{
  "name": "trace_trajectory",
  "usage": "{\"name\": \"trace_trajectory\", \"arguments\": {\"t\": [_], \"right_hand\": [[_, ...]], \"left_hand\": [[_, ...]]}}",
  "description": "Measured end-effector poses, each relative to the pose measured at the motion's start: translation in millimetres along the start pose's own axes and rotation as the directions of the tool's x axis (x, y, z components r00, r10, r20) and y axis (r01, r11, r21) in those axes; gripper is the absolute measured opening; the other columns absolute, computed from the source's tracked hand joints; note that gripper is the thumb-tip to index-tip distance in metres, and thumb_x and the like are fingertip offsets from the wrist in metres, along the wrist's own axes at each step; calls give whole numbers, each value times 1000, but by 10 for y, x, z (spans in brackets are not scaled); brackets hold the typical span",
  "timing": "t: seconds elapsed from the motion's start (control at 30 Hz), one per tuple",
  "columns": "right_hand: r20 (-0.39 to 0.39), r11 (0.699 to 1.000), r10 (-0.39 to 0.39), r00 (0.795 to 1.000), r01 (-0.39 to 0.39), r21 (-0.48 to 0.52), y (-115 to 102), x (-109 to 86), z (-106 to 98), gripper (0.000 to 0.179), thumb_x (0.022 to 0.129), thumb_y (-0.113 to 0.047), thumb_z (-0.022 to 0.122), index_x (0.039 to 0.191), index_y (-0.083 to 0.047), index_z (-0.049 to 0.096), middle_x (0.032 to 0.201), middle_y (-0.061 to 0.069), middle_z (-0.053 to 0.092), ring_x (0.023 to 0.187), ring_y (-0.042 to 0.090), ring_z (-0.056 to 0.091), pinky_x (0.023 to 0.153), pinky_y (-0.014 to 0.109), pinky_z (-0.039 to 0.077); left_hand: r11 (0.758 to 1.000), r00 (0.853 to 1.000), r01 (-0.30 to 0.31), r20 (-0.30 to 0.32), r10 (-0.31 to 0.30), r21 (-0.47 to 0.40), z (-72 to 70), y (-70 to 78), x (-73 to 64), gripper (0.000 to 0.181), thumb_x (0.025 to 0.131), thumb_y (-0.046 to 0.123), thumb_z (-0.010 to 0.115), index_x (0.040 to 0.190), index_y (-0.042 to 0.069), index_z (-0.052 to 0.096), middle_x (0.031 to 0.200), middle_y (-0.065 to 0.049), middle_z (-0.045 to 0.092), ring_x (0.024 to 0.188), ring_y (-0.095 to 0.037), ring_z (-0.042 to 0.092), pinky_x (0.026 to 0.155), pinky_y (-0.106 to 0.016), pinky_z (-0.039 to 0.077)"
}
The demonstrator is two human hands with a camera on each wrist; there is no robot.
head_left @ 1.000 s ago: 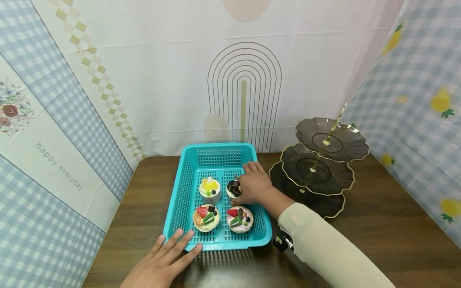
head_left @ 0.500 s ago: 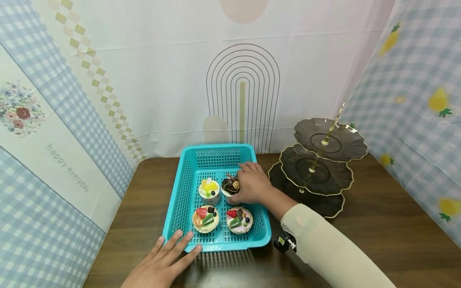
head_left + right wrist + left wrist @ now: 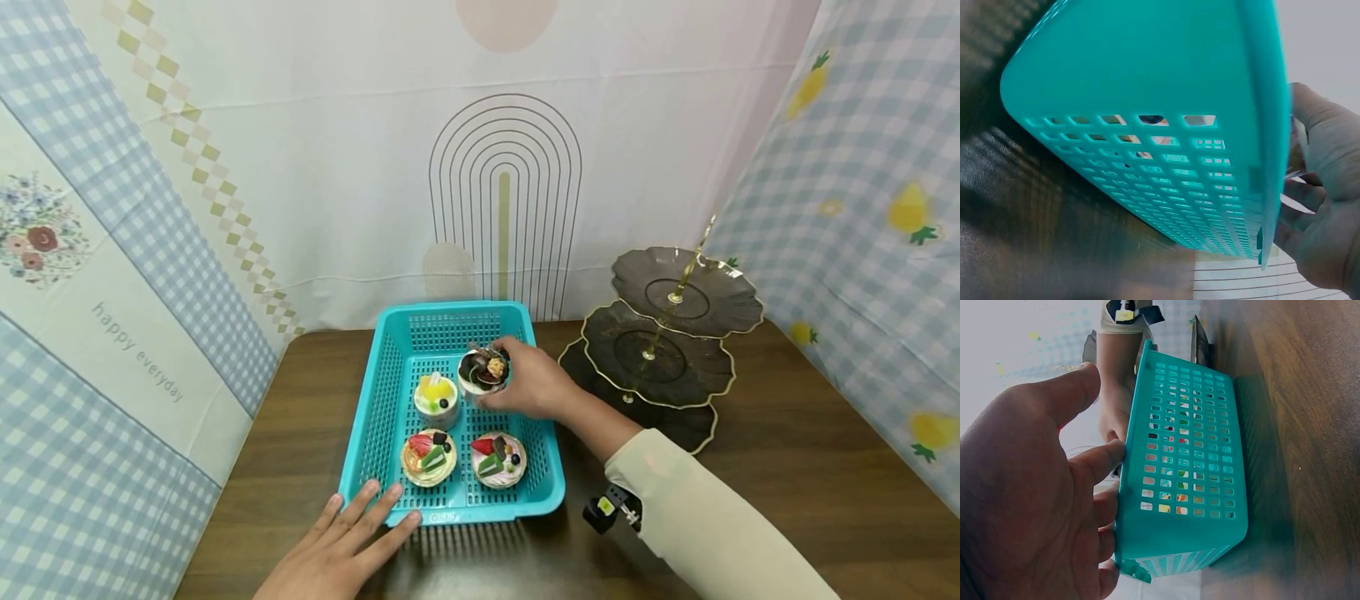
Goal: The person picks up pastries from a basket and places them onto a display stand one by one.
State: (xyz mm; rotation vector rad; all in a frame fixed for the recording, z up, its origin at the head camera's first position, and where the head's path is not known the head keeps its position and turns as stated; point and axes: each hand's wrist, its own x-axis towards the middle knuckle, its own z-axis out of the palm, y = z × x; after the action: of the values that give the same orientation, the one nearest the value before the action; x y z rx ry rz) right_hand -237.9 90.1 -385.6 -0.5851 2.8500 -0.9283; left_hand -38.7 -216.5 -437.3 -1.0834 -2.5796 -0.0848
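My right hand grips a cupcake topped with chocolate by its side, raised over the back right part of a turquoise plastic basket. Inside the basket, a cupcake with yellow fruit stands just left of it. Nearer the front are two fruit-topped cakes, a cream one and a pinkish one, each with strawberry and green slices. My left hand lies with spread, straight fingers at the basket's front left rim. In the right wrist view the basket wall partly hides the held cupcake.
A three-tier stand of dark, clear scalloped plates with gold edges and a gold post stands right of the basket, behind my right forearm. The wooden table runs back to a printed cloth, with checked cloths at both sides.
My right hand has lifted the chocolate cupcake from its spot and shifted it slightly left and back, so more of its top shows. My left hand has stayed at the rim.
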Motion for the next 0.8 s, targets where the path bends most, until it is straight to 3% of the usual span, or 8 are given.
{"name": "trace_trajectory", "arguments": {"t": [0.2,0.43,0.53,0.8], "right_hand": [[-38,983,-9,999,16,183,33,-69,-76,88,79,-38,90,150,-8,47,127,11,63,110,26,63,87,44,56],[-95,941,43,995,-8,337,64,-144,-152,91,77,-34,93,150,-12,45,143,14,57,128,30,58,96,48,54],[-100,931,57,993,-17,364,56,-189,-208,83,77,-34,93,144,-11,51,141,12,59,130,30,56,96,48,54],[-90,921,24,996,13,390,72,-338,-398,80,80,-27,91,148,-9,53,139,13,61,127,30,60,93,44,57]], "left_hand": [[1000,1000,-2,-3,2,0,3,2,-5,94,87,80,53,162,26,35,170,-2,21,157,-20,5,122,-29,-10],[1000,1000,2,-3,-2,7,-1,18,0,95,86,81,54,162,26,36,167,-5,29,157,-19,5,122,-29,-10],[1000,1000,2,2,-2,12,-5,20,3,96,86,81,54,162,26,36,166,-5,31,157,-19,4,122,-29,-10],[1000,1000,6,6,-6,14,-7,23,3,95,86,80,55,161,25,37,170,-1,21,157,-20,8,123,-29,-9]]}}
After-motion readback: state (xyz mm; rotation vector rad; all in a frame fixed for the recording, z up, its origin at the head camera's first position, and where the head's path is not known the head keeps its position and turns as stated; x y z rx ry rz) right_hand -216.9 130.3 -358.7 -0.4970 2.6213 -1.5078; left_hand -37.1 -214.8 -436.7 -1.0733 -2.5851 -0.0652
